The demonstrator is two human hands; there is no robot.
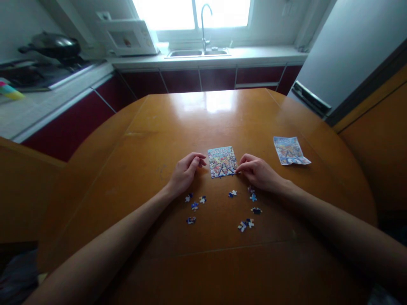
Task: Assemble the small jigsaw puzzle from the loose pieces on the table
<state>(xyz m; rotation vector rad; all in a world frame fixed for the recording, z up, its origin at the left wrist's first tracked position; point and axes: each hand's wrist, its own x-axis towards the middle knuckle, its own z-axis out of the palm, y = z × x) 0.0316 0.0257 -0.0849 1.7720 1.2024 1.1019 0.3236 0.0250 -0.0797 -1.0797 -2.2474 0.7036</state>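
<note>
A partly assembled jigsaw puzzle (pixel 222 162) with a crowded, colourful picture lies flat in the middle of the table. My left hand (pixel 187 167) rests just left of it, fingers loosely bent and apart, holding nothing. At the puzzle's lower right corner, the fingertips of my right hand (pixel 254 169) pinch a small jigsaw piece, mostly hidden by the fingers. Loose pieces lie nearer me: several on the left, including a dark one (pixel 191 220), and several on the right, including a blue one (pixel 253 197). A blue-and-white piece (pixel 233 193) lies just below the puzzle.
A creased picture sheet (pixel 290 150) lies to the right on the wooden table (pixel 152 127). Beyond the table stand a counter with a sink (pixel 186 53), a microwave (pixel 130 38) and a pan (pixel 54 44) on the stove. A fridge (pixel 352 51) is at the right.
</note>
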